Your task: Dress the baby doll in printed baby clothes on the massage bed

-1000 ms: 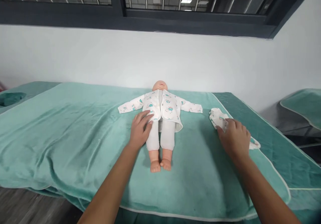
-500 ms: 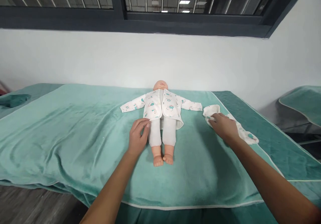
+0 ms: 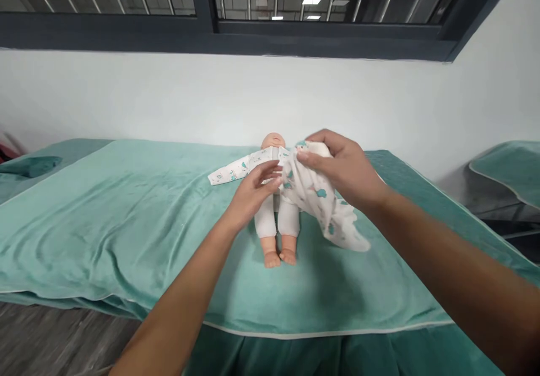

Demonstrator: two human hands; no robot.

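"One printed garment [image 3: 323,199]: where do we have it?"

"Up in front of the doll [image 3: 265,221], hiding part of its body from us. Our right hand [image 3: 354,171] pinches the cloth between thumb and fingers, and the lower end hangs loose."

"And our left hand [image 3: 251,193]?"

"Partly open, thumb apart from the fingers, just beside the garment; we can't tell whether its fingertips touch."

"How does the doll lie?"

"On its back, in a patterned jacket [image 3: 230,172], on our green blanket [image 3: 261,303], head toward the white wall [image 3: 236,95]."
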